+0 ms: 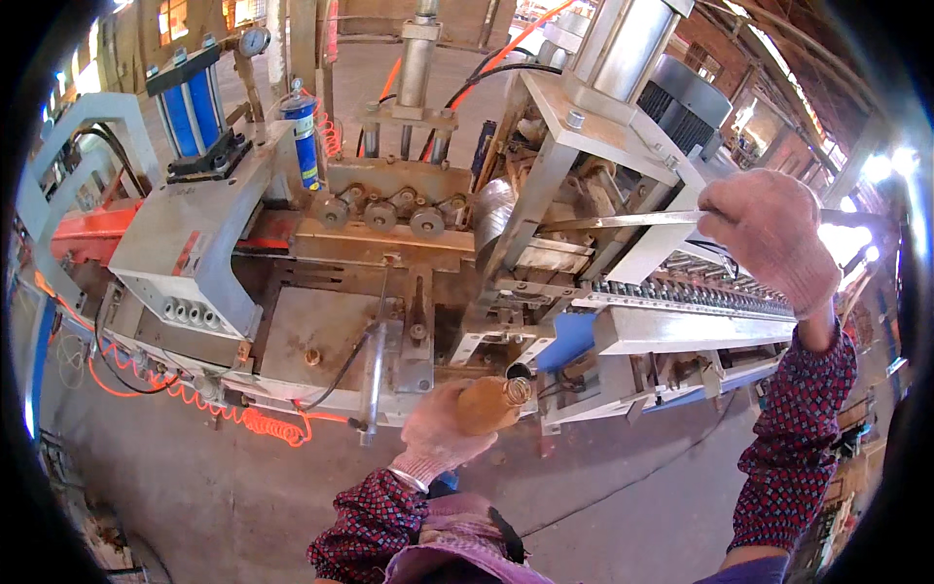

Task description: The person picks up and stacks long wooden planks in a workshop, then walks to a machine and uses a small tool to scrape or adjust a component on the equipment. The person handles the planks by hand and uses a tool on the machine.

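My left hand (438,434), in a pale pink knit glove, is closed around a brownish bottle (484,407) at the front edge of a large machine. The bottle is tilted, and its ringed, threaded-looking neck points right, with no cap visible on it. Just beyond the neck is a small dark round opening (520,371). Up at the right, my gloved right hand (773,234) grips a long flat metal bar (632,222). The bar runs leftward into the machine's upright frame (525,200), where its far end is hard to make out. Patterned dark red sleeves cover both forearms.
A grey press head (190,268) with a blue cylinder stands at the left. Several rollers (380,216) sit mid-machine, and a chain conveyor (691,297) extends right. Orange coiled air hoses (272,425) hang along the front edge. A dark cable (637,477) crosses the concrete floor.
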A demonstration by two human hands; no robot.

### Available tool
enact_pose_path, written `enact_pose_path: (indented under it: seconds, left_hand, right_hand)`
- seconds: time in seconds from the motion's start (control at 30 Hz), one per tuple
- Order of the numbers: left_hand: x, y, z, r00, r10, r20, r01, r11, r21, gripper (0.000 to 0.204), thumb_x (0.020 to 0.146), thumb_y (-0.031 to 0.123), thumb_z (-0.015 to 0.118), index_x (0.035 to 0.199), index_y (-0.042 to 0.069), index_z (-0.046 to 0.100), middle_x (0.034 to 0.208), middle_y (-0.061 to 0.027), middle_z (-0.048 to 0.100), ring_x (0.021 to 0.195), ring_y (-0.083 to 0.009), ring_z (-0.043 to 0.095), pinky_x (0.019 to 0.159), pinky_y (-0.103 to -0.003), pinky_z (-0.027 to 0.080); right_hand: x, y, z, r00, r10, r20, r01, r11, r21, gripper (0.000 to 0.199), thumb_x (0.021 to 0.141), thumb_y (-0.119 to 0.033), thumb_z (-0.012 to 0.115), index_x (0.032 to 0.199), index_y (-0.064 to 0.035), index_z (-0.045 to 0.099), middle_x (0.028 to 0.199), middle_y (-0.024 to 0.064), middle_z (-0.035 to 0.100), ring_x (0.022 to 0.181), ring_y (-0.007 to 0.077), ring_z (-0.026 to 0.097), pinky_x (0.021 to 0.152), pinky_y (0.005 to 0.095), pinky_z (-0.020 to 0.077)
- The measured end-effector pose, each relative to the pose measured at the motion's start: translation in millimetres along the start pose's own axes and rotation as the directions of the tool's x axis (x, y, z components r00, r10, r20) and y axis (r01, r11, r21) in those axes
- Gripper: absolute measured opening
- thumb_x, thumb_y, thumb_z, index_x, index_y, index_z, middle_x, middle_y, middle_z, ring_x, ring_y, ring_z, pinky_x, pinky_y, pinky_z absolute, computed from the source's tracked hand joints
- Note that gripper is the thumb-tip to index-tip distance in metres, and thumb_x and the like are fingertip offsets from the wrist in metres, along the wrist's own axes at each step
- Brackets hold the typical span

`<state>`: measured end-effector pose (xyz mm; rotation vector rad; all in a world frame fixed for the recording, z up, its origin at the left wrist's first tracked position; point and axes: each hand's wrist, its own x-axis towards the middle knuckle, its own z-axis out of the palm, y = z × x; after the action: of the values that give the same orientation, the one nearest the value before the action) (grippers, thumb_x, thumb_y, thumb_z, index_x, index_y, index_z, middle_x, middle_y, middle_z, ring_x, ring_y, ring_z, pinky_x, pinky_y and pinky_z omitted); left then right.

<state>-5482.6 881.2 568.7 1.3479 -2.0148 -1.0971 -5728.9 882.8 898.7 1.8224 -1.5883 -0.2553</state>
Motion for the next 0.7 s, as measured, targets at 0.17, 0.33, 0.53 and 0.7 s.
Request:
enact_pose_path:
  seconds: [0.17, 0.33, 0.53, 0.7]
  left_hand:
    - [-14, -13, -4, 0.998, -0.055, -0.014, 0.056, 0.998, 0.027, 0.076, 0.055, 0.041, 0.086, 0.119, 0.010, 0.056, 0.115, -0.0076, 0.062, 0.106, -0.0223, 0.061, 0.092, -0.032, 0.049]
    - [-16, -60, 29, 0.997, -0.016, -0.077, -0.001, 0.975, -0.220, 0.079, 0.056, 0.041, 0.085, 0.121, 0.009, 0.054, 0.117, -0.0087, 0.061, 0.107, -0.0232, 0.060, 0.092, -0.033, 0.049]
    - [-23, 0, 8, 0.984, -0.123, -0.131, 0.127, 0.992, 0.022, 0.081, 0.055, 0.039, 0.084, 0.123, 0.009, 0.054, 0.118, -0.0107, 0.061, 0.108, -0.0258, 0.059, 0.092, -0.037, 0.048]
    - [-20, 24, 27, 0.970, -0.145, -0.194, 0.139, 0.989, -0.044, 0.082, 0.054, 0.040, 0.085, 0.123, 0.008, 0.053, 0.117, -0.0092, 0.062, 0.107, -0.0229, 0.061, 0.092, -0.033, 0.049]
  right_hand:
    - [4, -2, -4, 0.999, -0.030, -0.012, 0.030, 0.999, 0.016, 0.019, 0.076, -0.026, 0.061, 0.075, -0.0080, 0.065, 0.074, 0.0111, 0.060, 0.079, 0.0300, 0.062, 0.069, 0.0425, 0.0498]
    - [1, 4, -2, 0.962, -0.262, -0.079, 0.246, 0.954, -0.170, 0.013, 0.074, -0.023, 0.064, 0.075, -0.0102, 0.066, 0.073, 0.0085, 0.058, 0.077, 0.0273, 0.062, 0.068, 0.0409, 0.0500]
    - [-3, 19, 11, 0.927, -0.360, -0.107, 0.333, 0.920, -0.206, 0.015, 0.075, -0.023, 0.062, 0.074, -0.0084, 0.065, 0.072, 0.0090, 0.060, 0.076, 0.0266, 0.062, 0.067, 0.0395, 0.0502]
    - [4, 22, 18, 0.952, -0.269, -0.148, 0.260, 0.963, -0.075, 0.023, 0.077, -0.029, 0.059, 0.073, -0.0074, 0.066, 0.073, 0.0119, 0.063, 0.077, 0.0294, 0.066, 0.060, 0.0465, 0.0523]
